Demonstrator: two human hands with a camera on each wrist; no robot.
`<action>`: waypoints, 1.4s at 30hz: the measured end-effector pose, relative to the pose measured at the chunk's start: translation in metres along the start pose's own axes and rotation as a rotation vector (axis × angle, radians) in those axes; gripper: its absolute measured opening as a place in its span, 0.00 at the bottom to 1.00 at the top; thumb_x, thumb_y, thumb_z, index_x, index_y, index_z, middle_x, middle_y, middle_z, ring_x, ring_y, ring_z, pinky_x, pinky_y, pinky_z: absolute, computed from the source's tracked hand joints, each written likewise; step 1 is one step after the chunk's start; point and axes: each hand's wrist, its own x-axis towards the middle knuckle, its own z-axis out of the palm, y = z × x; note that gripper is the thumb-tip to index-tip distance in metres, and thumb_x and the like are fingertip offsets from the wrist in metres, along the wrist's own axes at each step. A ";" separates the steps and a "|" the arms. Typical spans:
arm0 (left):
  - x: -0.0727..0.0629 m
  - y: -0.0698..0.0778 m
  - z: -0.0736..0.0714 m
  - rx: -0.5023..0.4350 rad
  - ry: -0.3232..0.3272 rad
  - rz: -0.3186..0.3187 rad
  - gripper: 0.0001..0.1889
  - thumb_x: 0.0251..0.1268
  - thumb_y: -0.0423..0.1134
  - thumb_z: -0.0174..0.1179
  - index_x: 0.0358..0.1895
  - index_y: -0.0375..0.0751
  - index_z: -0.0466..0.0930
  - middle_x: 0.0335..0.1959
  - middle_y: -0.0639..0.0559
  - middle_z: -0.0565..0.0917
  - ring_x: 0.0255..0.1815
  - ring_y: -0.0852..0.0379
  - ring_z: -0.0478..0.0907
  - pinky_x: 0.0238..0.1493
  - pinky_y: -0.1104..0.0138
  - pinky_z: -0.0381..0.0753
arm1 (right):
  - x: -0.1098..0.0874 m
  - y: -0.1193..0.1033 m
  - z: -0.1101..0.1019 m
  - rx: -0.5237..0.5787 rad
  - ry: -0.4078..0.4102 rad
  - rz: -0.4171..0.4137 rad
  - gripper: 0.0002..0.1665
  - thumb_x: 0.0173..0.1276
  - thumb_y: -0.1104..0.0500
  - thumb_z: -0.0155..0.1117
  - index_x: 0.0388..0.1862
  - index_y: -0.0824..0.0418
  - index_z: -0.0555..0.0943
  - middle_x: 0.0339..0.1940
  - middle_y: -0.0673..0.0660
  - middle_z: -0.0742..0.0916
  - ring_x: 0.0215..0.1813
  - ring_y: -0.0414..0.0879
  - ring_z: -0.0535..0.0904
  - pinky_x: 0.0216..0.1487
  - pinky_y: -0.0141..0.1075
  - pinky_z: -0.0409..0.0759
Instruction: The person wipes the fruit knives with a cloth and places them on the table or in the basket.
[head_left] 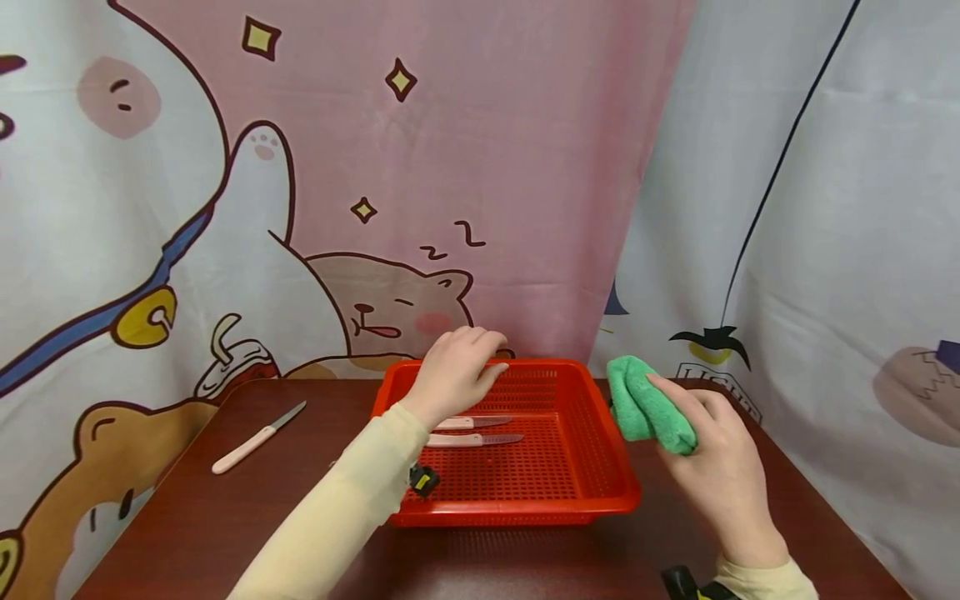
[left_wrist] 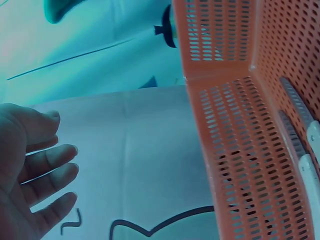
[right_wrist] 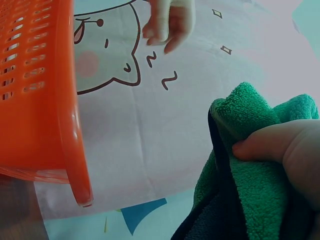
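My left hand [head_left: 459, 372] hovers above the left part of a red plastic basket [head_left: 517, 505], its fingers loosely bent with nothing between them. In the left wrist view the fingers [left_wrist: 52, 170] are apart from the basket. Two knives with pale handles [head_left: 459, 440] lie side by side on the basket floor, their handle ends partly hidden by my left arm. To the right of the basket, my right hand [head_left: 716, 454] grips a folded green cloth [head_left: 647, 404] in the air. The right wrist view shows the thumb pressed on the cloth [right_wrist: 255, 195], which has a dark side.
Another knife [head_left: 251, 446] with a pale pink handle lies on the dark wooden table [head_left: 300, 492], left of the basket, blade pointing away. A printed cartoon curtain [head_left: 525, 167] hangs behind the table and along its sides.
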 end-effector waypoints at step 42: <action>-0.133 -0.088 -0.070 0.179 0.208 -0.230 0.23 0.55 0.38 0.71 0.53 0.33 0.79 0.47 0.37 0.82 0.47 0.36 0.78 0.44 0.44 0.75 | -0.002 -0.001 0.004 -0.009 -0.037 0.030 0.48 0.38 0.79 0.73 0.62 0.51 0.81 0.45 0.62 0.80 0.46 0.55 0.75 0.41 0.40 0.67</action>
